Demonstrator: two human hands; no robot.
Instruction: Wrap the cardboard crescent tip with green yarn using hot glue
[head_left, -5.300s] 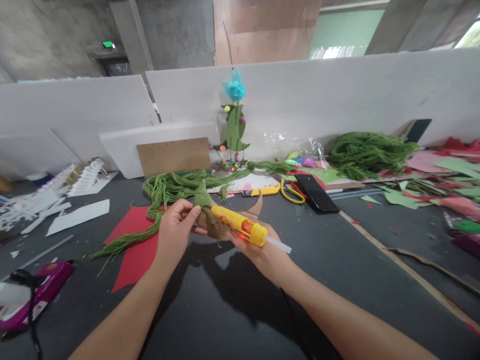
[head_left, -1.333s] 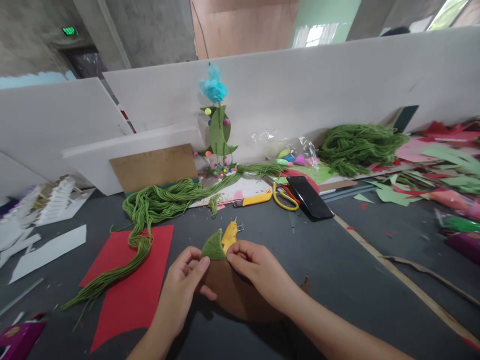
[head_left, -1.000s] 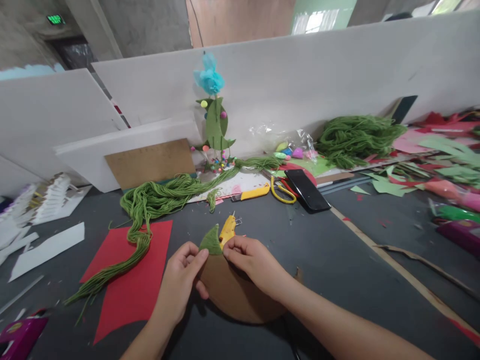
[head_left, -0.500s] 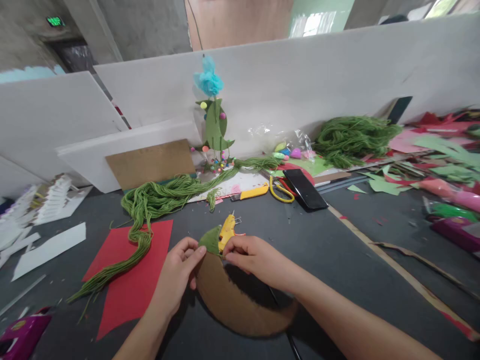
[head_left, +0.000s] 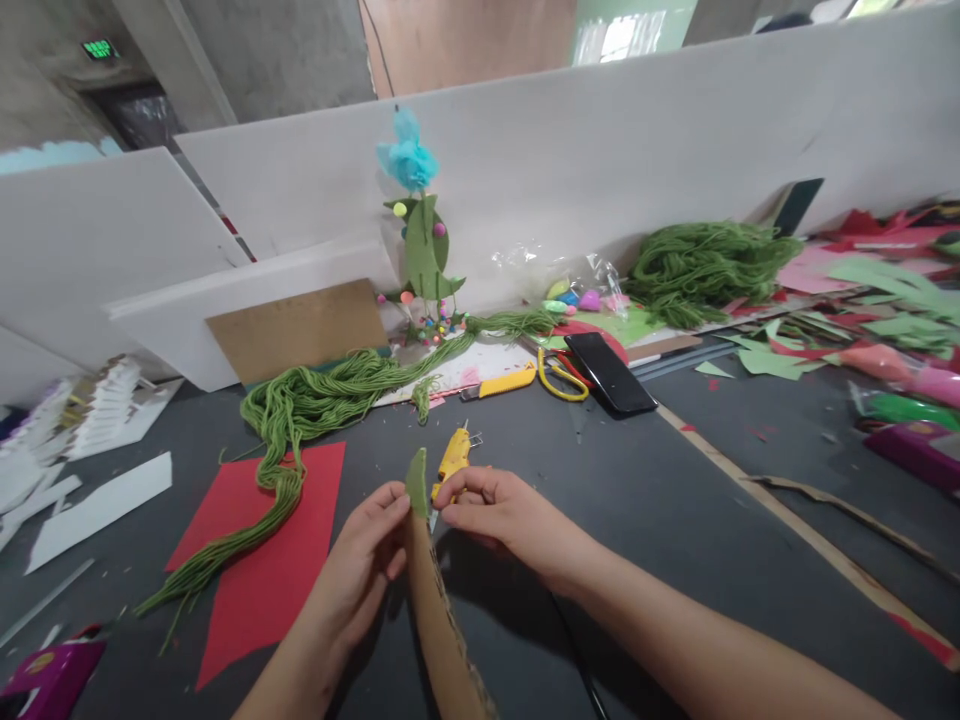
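Observation:
My left hand [head_left: 375, 530] pinches a curved brown cardboard piece [head_left: 439, 620] near its upper end, which is covered in green yarn [head_left: 417, 486]. The cardboard is turned nearly edge-on, so its corrugated edge shows. Close to its right side, my right hand [head_left: 487, 510] has thumb and fingers pressed together; whatever they hold is too small to make out. Just beyond my right fingertips lies a yellow glue gun [head_left: 453, 458], partly hidden by the hand. A black cord [head_left: 574, 650] runs toward the near edge.
Green yarn [head_left: 322, 400] trails over red sheets [head_left: 262, 580] at left. Behind lie a yellow cutter [head_left: 506, 382], yellow-handled scissors [head_left: 559, 378] and a black phone [head_left: 611, 375]. A crescent decoration with a blue flower [head_left: 409, 155] stands by the white board [head_left: 637, 150]. Paper scraps [head_left: 900, 330] cover the right.
My left hand has turned the cardboard from its broad face to nearly edge-on. My right hand stays close by, a little lower.

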